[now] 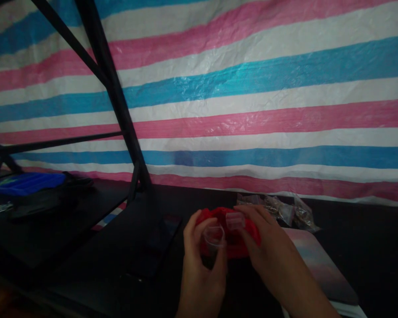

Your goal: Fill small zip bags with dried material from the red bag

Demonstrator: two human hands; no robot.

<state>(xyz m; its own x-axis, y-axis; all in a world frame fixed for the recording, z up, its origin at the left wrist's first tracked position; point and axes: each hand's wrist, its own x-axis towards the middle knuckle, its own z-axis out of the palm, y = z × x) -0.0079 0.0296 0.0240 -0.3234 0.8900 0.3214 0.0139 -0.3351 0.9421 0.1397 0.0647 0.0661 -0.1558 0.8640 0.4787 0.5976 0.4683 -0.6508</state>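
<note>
Left hand (203, 271): we grip a clear cup (214, 236); best squeeze lightly.
Right hand (264, 236): we pinch a clear piece (235, 220); keep it steady.
Red bag (232, 251): don't snag.

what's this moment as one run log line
left hand: holds clear round cup | right hand: holds small clear plastic piece | red bag: behind cup

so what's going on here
A person has a clear cup in the left hand and a small clear piece in the right, side by side in view. A red item is just beyond, on the black table. Clear bags lie farther back. Blur hides finer detail.
</note>
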